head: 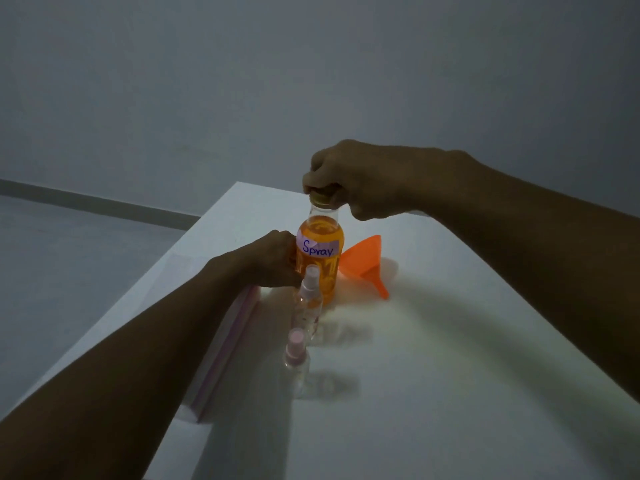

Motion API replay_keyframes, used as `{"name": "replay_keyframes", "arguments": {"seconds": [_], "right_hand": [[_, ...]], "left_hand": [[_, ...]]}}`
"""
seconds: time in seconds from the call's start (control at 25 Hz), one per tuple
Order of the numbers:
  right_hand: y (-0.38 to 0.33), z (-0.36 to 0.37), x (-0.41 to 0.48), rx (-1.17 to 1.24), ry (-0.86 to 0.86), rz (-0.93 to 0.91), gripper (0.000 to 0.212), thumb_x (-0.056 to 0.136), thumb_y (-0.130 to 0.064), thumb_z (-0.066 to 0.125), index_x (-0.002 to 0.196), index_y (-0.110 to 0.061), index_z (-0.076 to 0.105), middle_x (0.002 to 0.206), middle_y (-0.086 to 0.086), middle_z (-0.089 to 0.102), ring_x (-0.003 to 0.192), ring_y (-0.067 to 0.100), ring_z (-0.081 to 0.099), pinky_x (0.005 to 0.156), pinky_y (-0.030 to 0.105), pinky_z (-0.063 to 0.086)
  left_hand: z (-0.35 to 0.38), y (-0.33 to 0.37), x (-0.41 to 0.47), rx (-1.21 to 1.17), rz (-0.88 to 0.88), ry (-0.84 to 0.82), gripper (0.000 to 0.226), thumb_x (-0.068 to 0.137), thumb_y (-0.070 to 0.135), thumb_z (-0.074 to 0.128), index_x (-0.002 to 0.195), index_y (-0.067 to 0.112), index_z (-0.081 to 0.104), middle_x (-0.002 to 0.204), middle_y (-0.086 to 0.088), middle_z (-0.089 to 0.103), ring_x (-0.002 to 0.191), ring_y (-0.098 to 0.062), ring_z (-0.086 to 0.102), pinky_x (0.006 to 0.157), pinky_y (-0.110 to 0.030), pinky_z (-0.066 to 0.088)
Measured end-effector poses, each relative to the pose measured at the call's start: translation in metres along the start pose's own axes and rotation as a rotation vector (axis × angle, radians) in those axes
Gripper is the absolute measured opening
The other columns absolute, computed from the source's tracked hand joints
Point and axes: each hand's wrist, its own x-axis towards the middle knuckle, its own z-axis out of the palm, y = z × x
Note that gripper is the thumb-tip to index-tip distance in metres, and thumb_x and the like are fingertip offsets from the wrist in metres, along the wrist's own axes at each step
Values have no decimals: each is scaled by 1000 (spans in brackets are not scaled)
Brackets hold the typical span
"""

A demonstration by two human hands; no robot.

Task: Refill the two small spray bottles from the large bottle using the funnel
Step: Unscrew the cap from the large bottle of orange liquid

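left hand wraps the large bottle standing on the white table; right hand fingers clamp its cap; funnel lies just beside; two small spray bottles stand in front

"Spray" is handwritten on the large bottle's pale label.

Funnel right of large bottle

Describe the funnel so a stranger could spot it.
On the white table, look just right of the tall clear bottle of orange liquid labelled Spray. The orange plastic funnel lies there on its side, the only cone-shaped thing.
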Motion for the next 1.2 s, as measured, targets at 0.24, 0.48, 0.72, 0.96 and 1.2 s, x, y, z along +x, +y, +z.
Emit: {"name": "replay_keyframes", "arguments": {"seconds": [0.24,0.48,0.72,0.96,1.2], "right_hand": [[3,8,3,234,36,179,53,89,-56,63,115,-11,72,125,9,70,90,15,65,72,25,44],[6,3,4,105,43,41,33,99,-39,56,89,-12,71,79,6,70,63,19,63,58,25,47],[5,-12,1,259,-82,81,80,86,-20,77,153,-36,35,151,-3,50,125,18,56,100,35,50],[0,-1,8,117,48,223,59,88,-63,59,111,-11,71,109,10,74,84,25,70,75,38,58],[2,19,-42,492,486,236,36,87,-21,75,120,-22,62,116,-1,61,92,14,65,76,22,57]], "left_hand": [[2,0,-1,-15,19,22,18,80,33,75,90,35,60,85,9,67,82,-11,66,83,-26,55],[2,0,0,-23,-4,20,18,80,33,74,93,32,61,88,6,69,83,-13,67,85,-28,55],[2,1,-1,-11,-28,6,21,80,35,74,96,30,63,92,5,70,86,-13,67,86,-28,54],[1,6,-3,-32,-39,1,18,82,32,73,96,28,62,89,5,68,85,-14,66,83,-24,52],[1,10,-6,33,-85,15,19,82,35,72,99,27,64,97,2,69,89,-15,64,83,-24,49]]}}
